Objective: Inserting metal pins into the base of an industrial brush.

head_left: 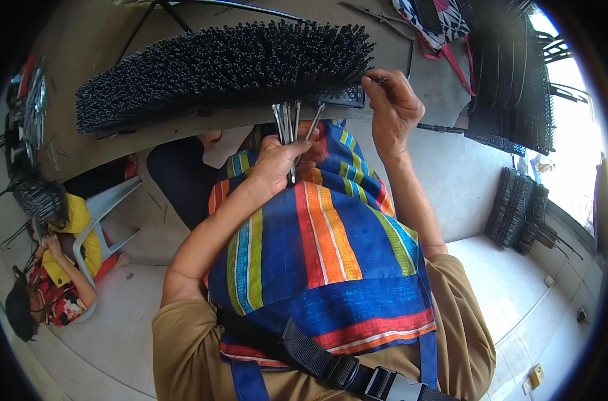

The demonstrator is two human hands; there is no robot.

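A black strap [310, 347] with a buckle crosses the bottom middle of the frame, close to the camera. Above it, a bright striped apron [330, 234] fills the middle.

The left hand [277, 164], in the middle of the frame, is curled closed around a small bunch of thin silver sticks [287, 123]. Their tops poke up, and one leans to the right.

The right hand [397, 110] is to the right of the top middle. Its thumb and finger are close together, with a small dark bit at the tips. I cannot tell if it is held.

The big block of black sticks [223, 67] stands on the surface [427, 80], across the top of the frame. A black tray with holes [347, 97] shows under its right end.

I think the step is fine finger work at that end. The next move seems to call for a small, careful pinch, with the silver bunch held steady.
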